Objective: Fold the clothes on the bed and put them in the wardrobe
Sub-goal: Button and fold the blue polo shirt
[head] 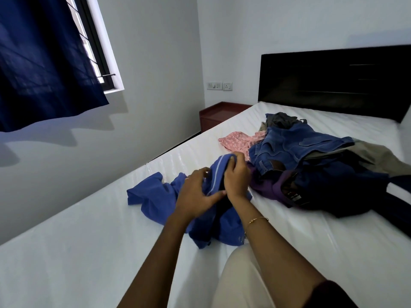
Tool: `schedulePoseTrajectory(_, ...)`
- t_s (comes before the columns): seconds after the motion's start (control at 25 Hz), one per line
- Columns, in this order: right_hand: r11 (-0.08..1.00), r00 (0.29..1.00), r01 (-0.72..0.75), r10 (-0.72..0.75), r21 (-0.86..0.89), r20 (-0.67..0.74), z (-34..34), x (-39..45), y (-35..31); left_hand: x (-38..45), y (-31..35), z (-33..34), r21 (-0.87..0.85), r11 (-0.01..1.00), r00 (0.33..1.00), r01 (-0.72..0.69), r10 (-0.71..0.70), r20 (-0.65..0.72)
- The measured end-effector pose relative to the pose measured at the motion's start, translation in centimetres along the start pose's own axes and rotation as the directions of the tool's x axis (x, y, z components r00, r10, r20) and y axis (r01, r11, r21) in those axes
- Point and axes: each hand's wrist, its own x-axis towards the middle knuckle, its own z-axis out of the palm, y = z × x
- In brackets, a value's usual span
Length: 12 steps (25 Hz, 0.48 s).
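To the left of the left hand (194, 192) and on its near side, the white mattress (77, 252) lies bare and open for a hand to pass, as far as the wall. Just right of the right hand (236, 176) a heap of clothes (322, 165) blocks the way, touching the blue garment (151, 196) both hands hold, with a pink piece (235, 141) just beyond the fingers. Beyond the heap stands the dark headboard (333, 81); a knee in pale trousers (242, 274) fills the space beneath the right forearm.

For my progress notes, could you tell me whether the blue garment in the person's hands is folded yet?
Not folded: the blue garment lies crumpled on the bed, with both hands gripping its white-striped edge.
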Motion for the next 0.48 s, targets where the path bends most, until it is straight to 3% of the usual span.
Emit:
schedulePoseTrajectory(0.08,0.996,0.987,0.087,-0.091,0.038,0.135,-0.2,0.5,-1.1,1.3,0.3,0.5,0.241,0.968,0.996,0.077,-0.086,0.027)
schedulePoseTrajectory(0.12,0.988,0.958,0.147,-0.154,0.044,0.244,-0.8,0.9,-1.5,1.9,0.0,0.3,0.281,0.948,0.987,0.151,-0.158,0.001)
schedulePoseTrajectory(0.2,0.936,0.841,0.335,-0.247,-0.104,0.482,-2.1,1.6,-0.9,2.8,0.2,-0.7,0.119,0.936,0.943,0.332,-0.325,-0.075)
schedulePoseTrajectory(0.28,0.776,0.782,0.49,-0.191,-0.397,0.593,-3.7,2.8,0.4,4.1,1.5,-2.0,-0.125,0.889,0.875,0.441,-0.456,-0.162)
schedulePoseTrajectory(0.32,0.716,0.818,0.466,-0.125,-0.52,0.561,-4.4,3.7,1.3,5.2,2.0,-2.8,-0.221,0.847,0.837,0.484,-0.521,-0.166)
schedulePoseTrajectory(0.4,0.776,0.929,0.167,0.083,-0.608,0.36,-6.0,4.3,2.0,6.3,3.1,-4.0,-0.373,0.74,0.778,0.56,-0.624,-0.069)
schedulePoseTrajectory(0.44,0.838,0.931,-0.052,0.238,-0.543,0.279,-6.4,4.5,1.9,6.3,3.6,-4.3,-0.416,0.692,0.768,0.591,-0.64,0.028)
schedulePoseTrajectory(0.48,0.857,0.864,-0.281,0.422,-0.432,0.274,-6.3,4.9,1.7,6.0,4.6,-4.5,-0.447,0.647,0.761,0.618,-0.636,0.131)
